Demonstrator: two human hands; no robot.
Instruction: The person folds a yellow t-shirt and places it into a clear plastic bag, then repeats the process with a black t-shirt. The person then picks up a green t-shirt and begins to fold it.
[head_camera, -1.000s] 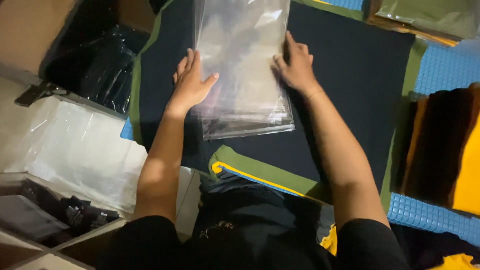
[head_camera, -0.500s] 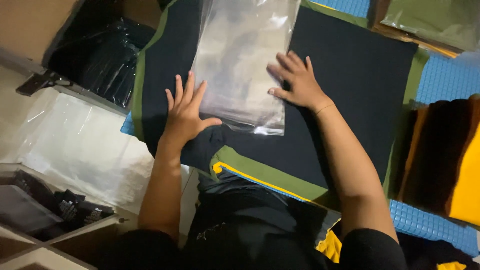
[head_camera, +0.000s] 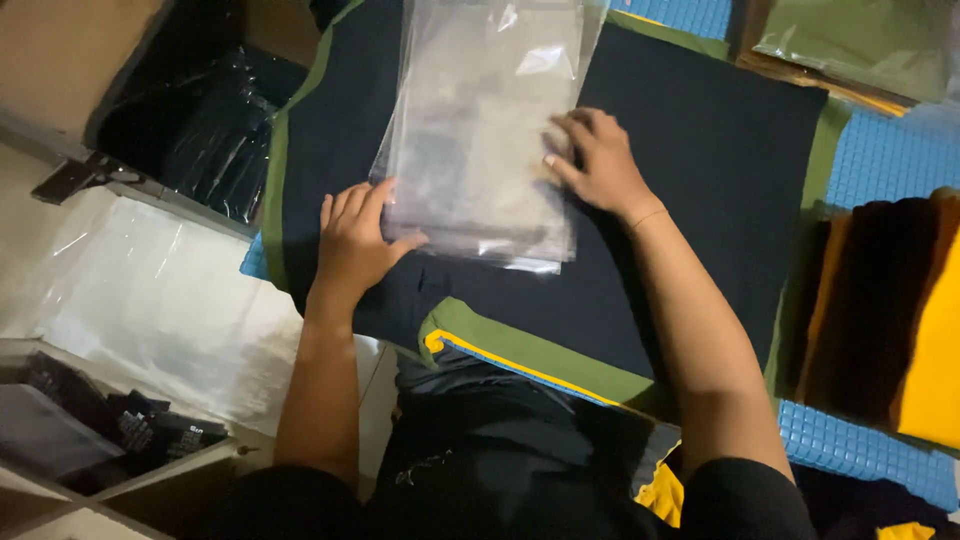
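Observation:
A stack of clear plastic bags (head_camera: 480, 120) lies on a dark navy cloth (head_camera: 700, 160) with a green and yellow border. My left hand (head_camera: 355, 240) rests at the stack's lower left corner, thumb on the near edge, fingers together against the side. My right hand (head_camera: 595, 165) presses on the stack's right edge, fingers curled onto the plastic. Whether either hand pinches a bag cannot be told.
A cardboard box (head_camera: 190, 110) with black wrapped items stands at the upper left. White plastic sheeting (head_camera: 160, 300) lies on the left. Folded brown and yellow garments (head_camera: 900, 310) sit on a blue mat (head_camera: 880, 140) at right. Bagged olive items (head_camera: 860, 40) lie top right.
My left hand slid up from the cloth to the stack's lower left corner and its fingers closed together. My right hand curled onto the right edge. The stack shifted slightly.

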